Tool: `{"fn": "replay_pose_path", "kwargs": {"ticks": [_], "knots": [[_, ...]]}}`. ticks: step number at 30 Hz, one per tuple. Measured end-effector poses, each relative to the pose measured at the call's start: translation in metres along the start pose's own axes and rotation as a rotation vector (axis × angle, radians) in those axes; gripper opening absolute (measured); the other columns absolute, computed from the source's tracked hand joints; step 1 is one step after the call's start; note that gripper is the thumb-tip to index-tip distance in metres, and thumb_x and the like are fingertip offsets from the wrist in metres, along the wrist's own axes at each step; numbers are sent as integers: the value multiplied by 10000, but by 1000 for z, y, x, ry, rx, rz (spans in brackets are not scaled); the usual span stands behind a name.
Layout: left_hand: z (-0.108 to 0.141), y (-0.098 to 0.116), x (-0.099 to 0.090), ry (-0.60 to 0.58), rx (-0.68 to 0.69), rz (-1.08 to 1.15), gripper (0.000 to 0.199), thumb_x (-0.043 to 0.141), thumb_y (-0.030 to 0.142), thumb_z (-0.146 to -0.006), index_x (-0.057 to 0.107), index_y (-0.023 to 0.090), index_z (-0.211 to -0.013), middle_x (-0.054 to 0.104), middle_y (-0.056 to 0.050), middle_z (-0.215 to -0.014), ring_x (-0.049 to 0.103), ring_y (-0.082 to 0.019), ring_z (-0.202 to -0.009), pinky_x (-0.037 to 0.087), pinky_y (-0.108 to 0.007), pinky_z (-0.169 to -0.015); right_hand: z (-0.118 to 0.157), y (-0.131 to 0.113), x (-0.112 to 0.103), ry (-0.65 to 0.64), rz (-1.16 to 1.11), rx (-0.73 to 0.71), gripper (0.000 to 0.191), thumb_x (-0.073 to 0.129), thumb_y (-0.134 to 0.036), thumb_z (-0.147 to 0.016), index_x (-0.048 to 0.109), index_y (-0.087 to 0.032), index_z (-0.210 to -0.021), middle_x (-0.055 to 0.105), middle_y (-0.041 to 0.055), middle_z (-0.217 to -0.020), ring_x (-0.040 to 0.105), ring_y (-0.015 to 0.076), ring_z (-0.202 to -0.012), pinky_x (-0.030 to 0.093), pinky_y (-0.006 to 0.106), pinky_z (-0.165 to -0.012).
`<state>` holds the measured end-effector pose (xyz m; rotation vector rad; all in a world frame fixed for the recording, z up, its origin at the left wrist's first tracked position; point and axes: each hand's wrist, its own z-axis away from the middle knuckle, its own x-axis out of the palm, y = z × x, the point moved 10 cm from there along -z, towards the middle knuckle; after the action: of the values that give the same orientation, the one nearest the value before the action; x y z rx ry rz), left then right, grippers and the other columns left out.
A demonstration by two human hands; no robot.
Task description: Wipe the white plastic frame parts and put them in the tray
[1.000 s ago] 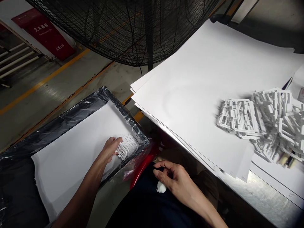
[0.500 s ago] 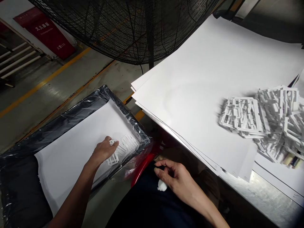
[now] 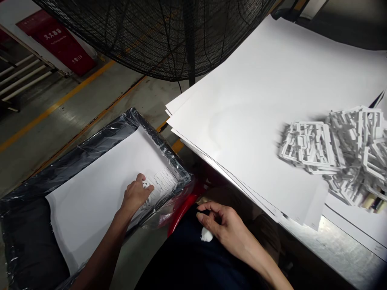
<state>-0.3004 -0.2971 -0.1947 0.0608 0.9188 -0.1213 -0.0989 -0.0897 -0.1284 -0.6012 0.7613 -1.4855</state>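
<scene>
on paper (image 3: 90,205), left hand (image 3: 136,195) has brought a frame (image 3: 146,184) nearer laid pieces (image 3: 165,182).

A black mesh fan guard (image 3: 145,40) looms over the grey floor (image 3: 65,117) — upper left, a red extinguisher box (image 3: 57,43), pale rails (image 3: 28,83) and a yellow line (image 3: 60,102)

From over here I see the tray (image 3: 30,237) on the left, paper (image 3: 93,193) lying in it, a row of frames (image 3: 163,181) on the paper's right end. To the right, sheets (image 3: 236,104) lie on the tabletop (image 3: 331,243), a pile of frames (image 3: 328,147) on them. Behind both stands the fan (image 3: 169,38).
</scene>
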Motion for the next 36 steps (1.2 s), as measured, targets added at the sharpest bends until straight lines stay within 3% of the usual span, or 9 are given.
{"fn": "replay_pose_path", "kwargs": {"ticks": [9,14,24,36], "knots": [[2,5,5,-12,40,27,413,444,426,-730,449,228,-1093,610,-49,-752,589,-292,-896,417,-322,-678,0,1,2,-4,-18,14,324,527,-458,-850,634,-195,-1004,513,-36,-588,411,96,-507,296,221,-484],[-1,0,6,1,-15,62,408,430,471,-730,468,237,-1063,597,-40,-653,584,-300,-903,423,-319,-661,0,1,2,-1,-9,14,317,527,-457,-851,630,-204,-1013,511,-40,-598,411,94,-511,293,217,-481],[-6,-13,7,23,-118,91,526,463,531,-697,467,185,-1092,649,-103,-812,581,-321,-959,436,-343,-686,0,2,1,-2,-2,18,304,525,-451,-856,628,-207,-1005,503,-41,-610,410,92,-520,296,219,-489],[-8,-11,8,-26,-98,118,596,475,539,-703,450,160,-1163,646,-123,-811,593,-333,-932,450,-370,-682,0,0,4,-15,-7,7,300,520,-453,-862,629,-216,-1011,533,-41,-599,427,92,-518,304,215,-491]]}}
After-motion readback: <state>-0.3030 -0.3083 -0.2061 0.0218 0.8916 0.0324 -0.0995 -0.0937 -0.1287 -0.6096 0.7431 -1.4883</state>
